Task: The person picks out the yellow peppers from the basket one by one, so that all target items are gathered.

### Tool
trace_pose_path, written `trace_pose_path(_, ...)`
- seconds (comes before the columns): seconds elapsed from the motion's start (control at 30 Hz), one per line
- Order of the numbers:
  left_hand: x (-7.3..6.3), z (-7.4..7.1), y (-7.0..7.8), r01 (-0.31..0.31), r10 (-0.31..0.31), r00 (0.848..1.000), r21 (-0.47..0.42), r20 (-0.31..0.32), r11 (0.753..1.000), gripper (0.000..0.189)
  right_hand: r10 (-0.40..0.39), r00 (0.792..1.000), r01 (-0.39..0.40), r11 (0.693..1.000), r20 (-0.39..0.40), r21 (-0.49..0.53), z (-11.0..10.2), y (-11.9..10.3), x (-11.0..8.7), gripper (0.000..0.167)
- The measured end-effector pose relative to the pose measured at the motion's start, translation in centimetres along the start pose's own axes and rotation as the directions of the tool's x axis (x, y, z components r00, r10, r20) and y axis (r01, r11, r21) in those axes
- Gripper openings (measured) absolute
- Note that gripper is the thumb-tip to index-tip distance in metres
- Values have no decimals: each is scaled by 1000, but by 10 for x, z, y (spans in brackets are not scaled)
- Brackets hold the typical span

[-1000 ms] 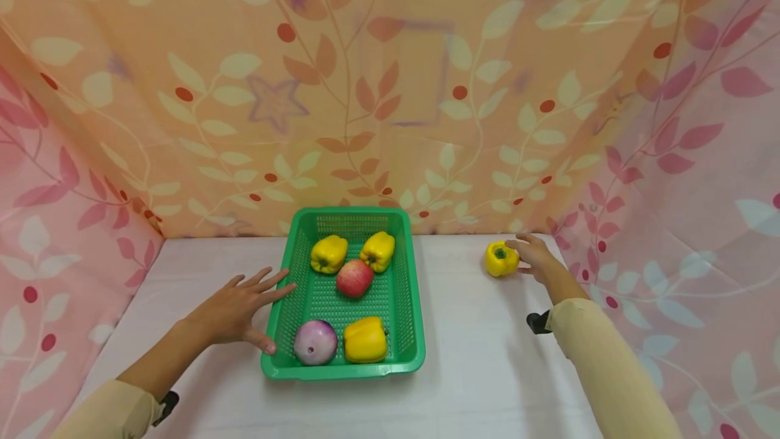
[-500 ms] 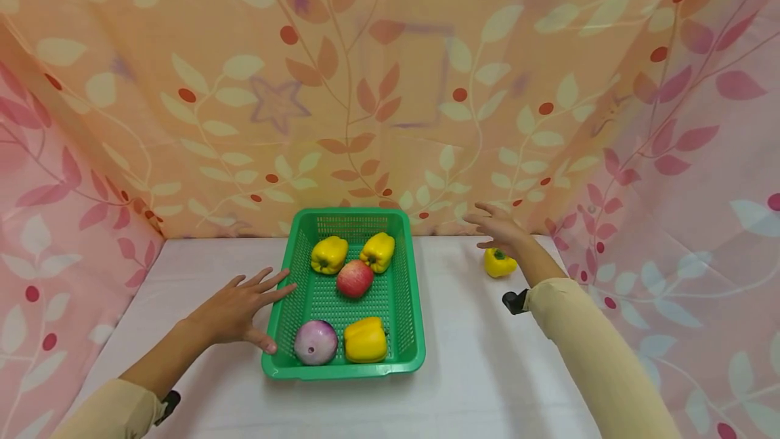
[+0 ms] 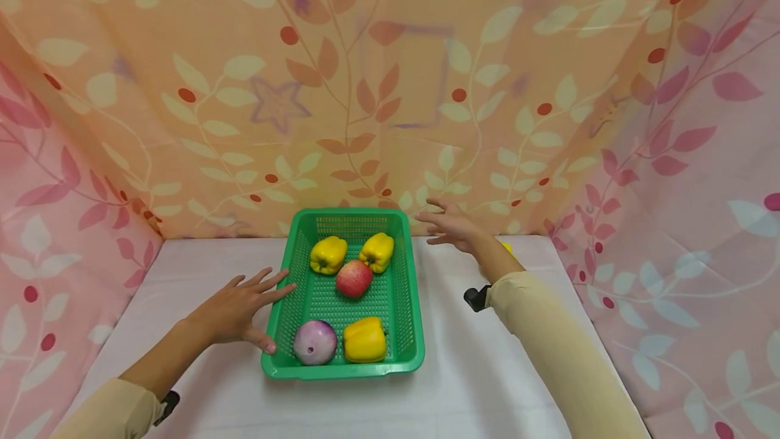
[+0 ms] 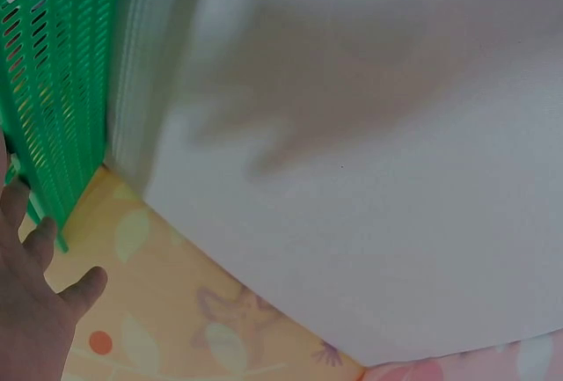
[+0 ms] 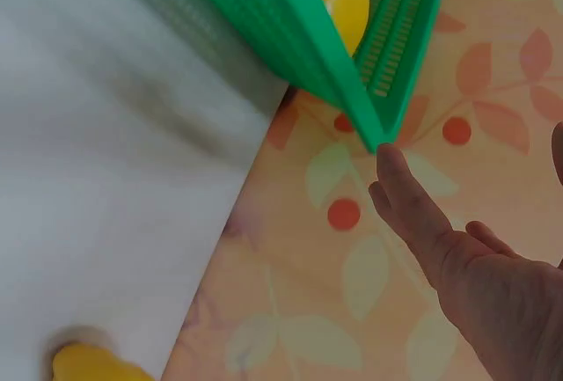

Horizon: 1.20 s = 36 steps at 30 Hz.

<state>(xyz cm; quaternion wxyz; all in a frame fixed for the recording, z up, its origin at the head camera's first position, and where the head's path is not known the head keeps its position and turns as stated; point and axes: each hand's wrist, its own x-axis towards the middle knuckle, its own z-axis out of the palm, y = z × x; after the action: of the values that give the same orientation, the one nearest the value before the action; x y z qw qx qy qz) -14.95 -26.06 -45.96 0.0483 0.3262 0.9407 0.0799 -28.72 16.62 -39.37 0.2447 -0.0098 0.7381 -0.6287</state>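
A green plastic basket (image 3: pixel 418 317) stands mid-table. Inside lie a purple onion-like round vegetable (image 3: pixel 315 343), a red apple (image 3: pixel 354 279), and yellow bell peppers at the front right (image 3: pixel 365 340), back left (image 3: pixel 329 255) and back right (image 3: pixel 376 252). My left hand (image 3: pixel 234 309) spreads its fingers beside the basket's left rim, holding nothing. Raised off the basket's back right corner, my right hand (image 3: pixel 453 227) has extended fingers and nothing in them. Behind the right forearm, another yellow bell pepper (image 3: pixel 508 248) is mostly hidden; part of this pepper (image 5: pixel 97 365) shows in the right wrist view.
A white cloth covers the table (image 3: pixel 463 385). Floral curtains rise at the back (image 3: pixel 378 87) and along the left (image 3: pixel 49 276) and right (image 3: pixel 701 256) sides. Each wrist carries a small black camera.
My right hand has moved left, away from the lone yellow bell pepper on the right, toward the basket. That pepper stays on the table. My left hand and the basket keep their places.
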Motion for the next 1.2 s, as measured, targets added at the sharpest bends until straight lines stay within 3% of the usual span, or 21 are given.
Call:
trace_pose_path(0.5, 1, 4, -5, 7, -7, 1000, 0, 3, 1000, 111, 64, 997, -65, 997, 39, 51, 64, 10, 24, 82)
trace_pose_path(0.73, 2, 5, -5, 4, -4, 1000, 1, 3, 1000, 111, 84, 996, -85, 995, 18, 59, 75, 23, 32, 85)
trace_pose_path(1.2, 2, 9, -7, -8, 8, 1000, 3, -24, 1000, 110, 115, 992, -116, 993, -48, -25, 89, 37, 48, 88)
